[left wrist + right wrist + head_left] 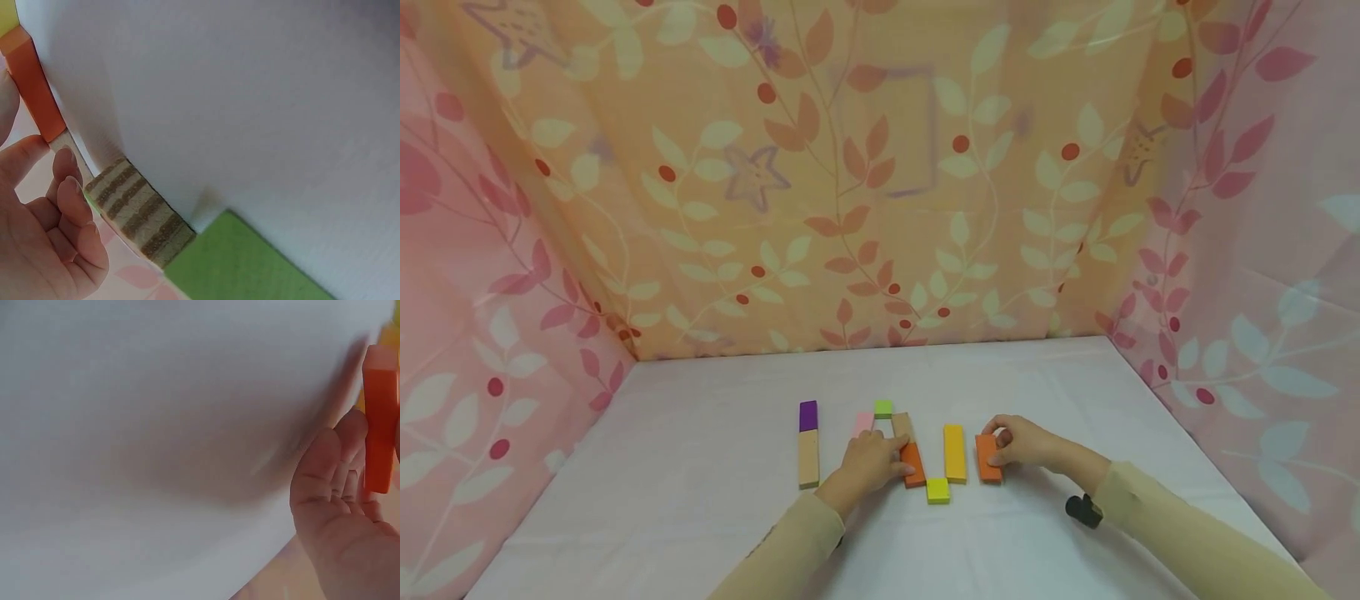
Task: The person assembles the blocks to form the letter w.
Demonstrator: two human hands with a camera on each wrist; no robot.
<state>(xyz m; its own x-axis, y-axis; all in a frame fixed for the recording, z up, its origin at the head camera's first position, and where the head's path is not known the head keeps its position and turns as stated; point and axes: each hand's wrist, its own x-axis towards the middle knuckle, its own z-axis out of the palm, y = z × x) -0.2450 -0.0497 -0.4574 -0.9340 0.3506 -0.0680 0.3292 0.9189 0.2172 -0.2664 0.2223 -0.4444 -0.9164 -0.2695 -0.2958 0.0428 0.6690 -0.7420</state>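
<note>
My right hand pinches an orange block between thumb and fingers. In the right wrist view that orange block stands on its narrow side in the picture, the fingers behind it. My left hand rests among the laid blocks, thumb and index finger touching another orange block, the remaining fingers loosely bent. This orange block meets a plain wooden block end to end. A yellow-green block sits at its near end, with a yellow-orange block beyond. The left hand partly covers a pink block.
Left of the hands, a purple block and a plain wooden block form a straight bar. A light green block lies at the far end of the slanted pieces. White cloth covers the table; patterned curtains enclose it.
</note>
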